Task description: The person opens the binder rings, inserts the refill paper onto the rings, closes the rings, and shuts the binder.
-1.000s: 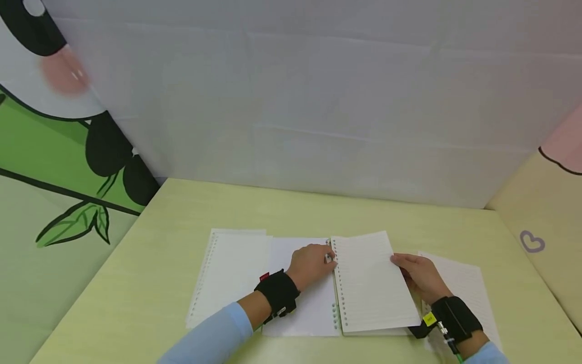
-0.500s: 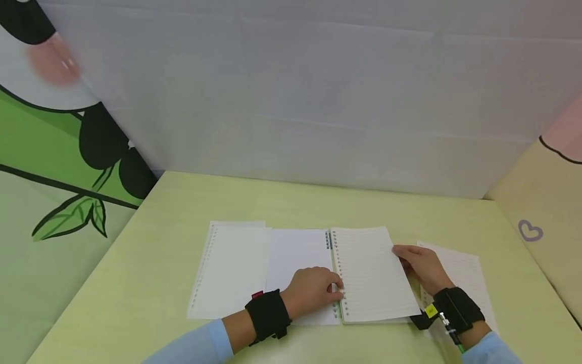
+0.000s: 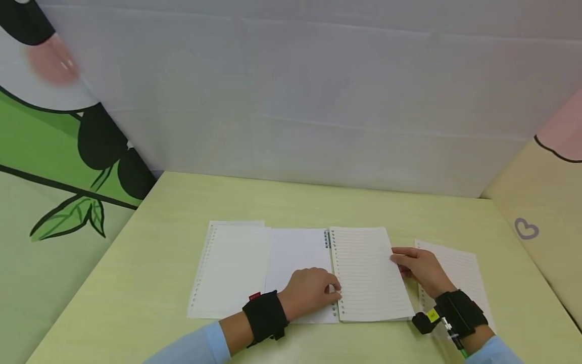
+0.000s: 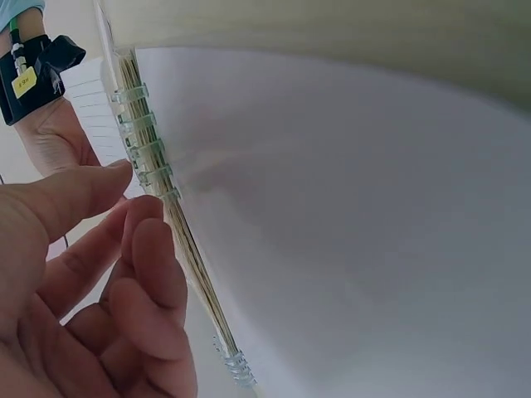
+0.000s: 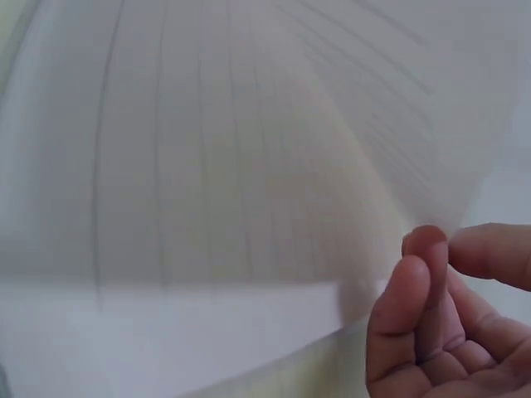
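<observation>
A loose-leaf notebook (image 3: 297, 247) lies spread on the table, its plain white side to the left. Its clear binder rings (image 3: 327, 238) run down the middle. On the right side is a lined sheet (image 3: 366, 275) with a punched left edge. My left hand (image 3: 311, 288) holds the notebook low on the binding, thumb and index tips right at the rings in the left wrist view. My right hand (image 3: 420, 268) pinches the lined sheet by its right edge. In the right wrist view the lined sheet (image 5: 207, 149) curves up between thumb and finger.
Loose punched sheets (image 3: 232, 273) lie at the left, partly overlapping the notebook. Another lined loose sheet (image 3: 459, 273) lies at the right under my right forearm. A pale yellow table (image 3: 254, 197) ends at a white backdrop (image 3: 291, 101).
My left hand has slid down the binding from near its top toward the lower rings. My right hand keeps its pinch, and the lined sheet's lower right corner has dropped flatter.
</observation>
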A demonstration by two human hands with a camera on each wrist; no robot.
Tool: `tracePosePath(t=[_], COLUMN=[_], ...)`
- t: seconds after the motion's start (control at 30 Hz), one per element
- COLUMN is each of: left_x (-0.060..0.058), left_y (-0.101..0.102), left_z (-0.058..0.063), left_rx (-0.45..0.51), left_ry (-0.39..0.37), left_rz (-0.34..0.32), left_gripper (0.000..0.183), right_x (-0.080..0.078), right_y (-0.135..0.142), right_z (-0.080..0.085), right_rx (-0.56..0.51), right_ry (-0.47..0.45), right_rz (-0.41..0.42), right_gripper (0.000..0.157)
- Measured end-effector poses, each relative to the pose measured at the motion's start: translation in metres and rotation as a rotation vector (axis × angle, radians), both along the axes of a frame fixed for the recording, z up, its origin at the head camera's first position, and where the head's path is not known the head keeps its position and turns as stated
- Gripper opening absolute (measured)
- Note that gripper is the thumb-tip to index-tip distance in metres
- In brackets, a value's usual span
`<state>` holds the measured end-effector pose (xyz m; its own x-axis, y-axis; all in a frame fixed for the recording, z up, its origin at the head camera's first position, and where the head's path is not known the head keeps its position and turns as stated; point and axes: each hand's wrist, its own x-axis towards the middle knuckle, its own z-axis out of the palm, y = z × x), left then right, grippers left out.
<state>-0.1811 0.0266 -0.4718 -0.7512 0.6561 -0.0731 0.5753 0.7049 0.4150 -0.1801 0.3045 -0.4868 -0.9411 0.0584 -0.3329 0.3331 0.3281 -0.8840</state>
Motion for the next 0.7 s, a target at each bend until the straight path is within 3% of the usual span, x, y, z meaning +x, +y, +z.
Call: tracePosePath(t=[0.27, 0.33, 0.43, 0.57, 0.7], left_x=[0.001, 0.002, 0.003, 0.003, 0.002], left_y=[0.002, 0.002, 0.002, 0.003, 0.005], left_z=[-0.007, -0.008, -0.009, -0.01, -0.011], left_rx=[0.0, -0.002, -0.005, -0.023, -0.04], left_ry=[0.002, 0.0, -0.01, -0.008, -0.008], left_rz=[-0.003, -0.005, -0.011, -0.015, -0.014], left_gripper=[0.017, 0.016, 0.018, 0.02, 0.021], right_x=[0.002, 0.002, 0.006, 0.015, 0.026], right_y=[0.002, 0.002, -0.004, -0.028, -0.059], right_z=[-0.003, -0.003, 0.001, 0.012, 0.019], right_rx=[0.038, 0.077, 0.223, 0.449, 0.538], right_ry=[0.039, 0.056, 0.121, 0.275, 0.395], right_rz=[0.009, -0.001, 0.012, 0.123, 0.3], right_gripper=[0.056, 0.056, 0.054, 0.043, 0.031])
